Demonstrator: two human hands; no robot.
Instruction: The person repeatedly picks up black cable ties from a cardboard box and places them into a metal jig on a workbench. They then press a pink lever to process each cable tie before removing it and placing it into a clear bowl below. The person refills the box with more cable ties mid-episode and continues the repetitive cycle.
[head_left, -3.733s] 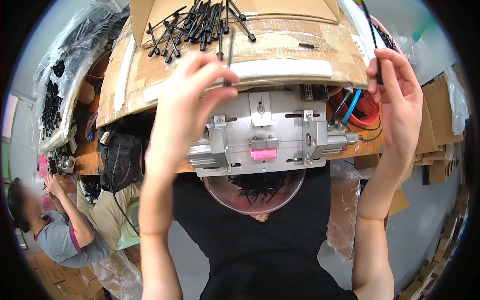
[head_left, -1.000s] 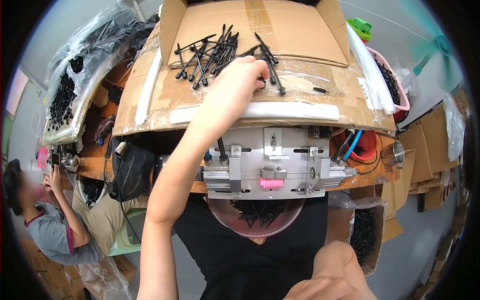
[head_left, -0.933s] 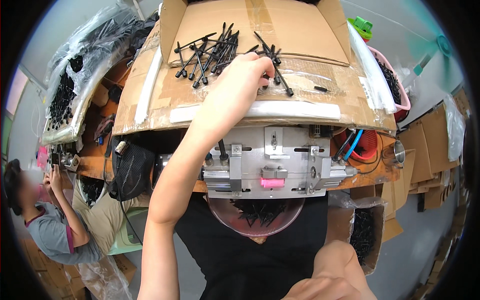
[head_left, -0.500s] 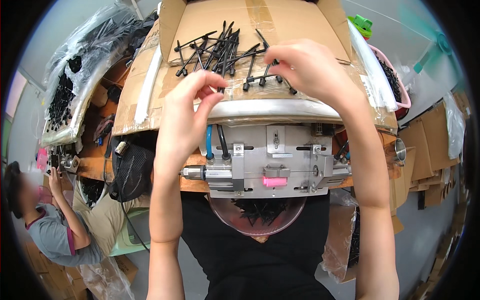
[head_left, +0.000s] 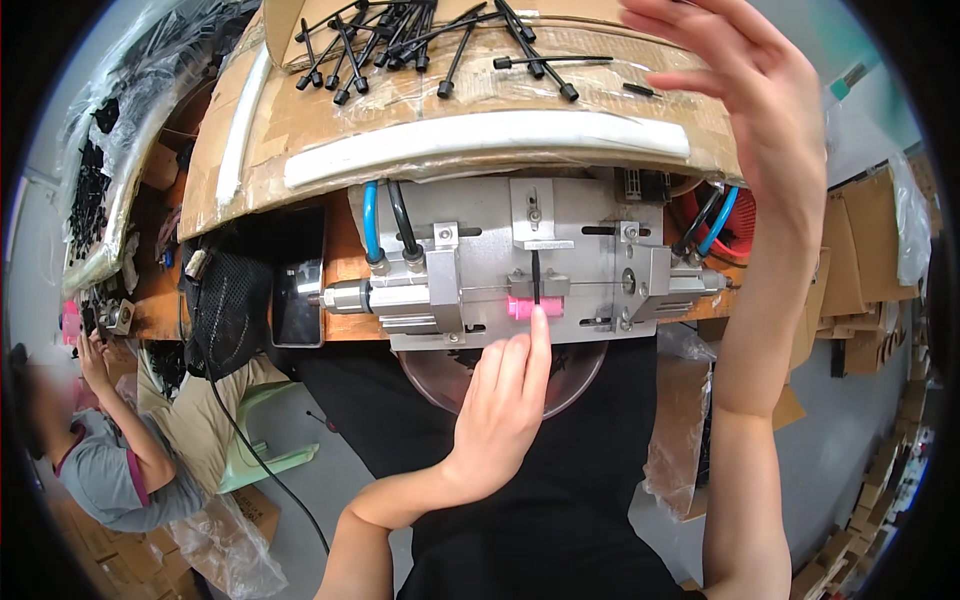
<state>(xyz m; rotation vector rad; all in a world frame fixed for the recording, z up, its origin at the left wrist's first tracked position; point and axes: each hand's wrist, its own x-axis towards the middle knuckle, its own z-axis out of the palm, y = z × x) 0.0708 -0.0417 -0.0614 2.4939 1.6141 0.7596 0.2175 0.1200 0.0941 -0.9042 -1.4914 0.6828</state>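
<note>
My left hand (head_left: 503, 412) is at the metal fixture (head_left: 590, 268), its index finger stretched out and the other fingers loosely bent. That fingertip touches the lower end of a slim black rod (head_left: 536, 275), which lies upright across the small holder and the pink cylinder (head_left: 519, 307). My right hand (head_left: 750, 85) hovers above the right side of the cardboard with thumb and fingers apart. Just off its thumb tip is a short black piece (head_left: 640, 89). Several black rods with capped ends (head_left: 415, 38) lie heaped on the cardboard (head_left: 375, 112).
Metal cylinders (head_left: 405, 304) with blue and black hoses flank the fixture. A clear bowl (head_left: 585, 375) sits below it, over my lap. A dark flat device (head_left: 299, 280) and a black mesh bag (head_left: 232, 310) lie left. Another person (head_left: 120, 460) sits at far left.
My left hand came down from the cardboard to the fixture, where a black rod now lies over the pink cylinder. My right hand moved up and right, its fingers spreading. The view shifted.
</note>
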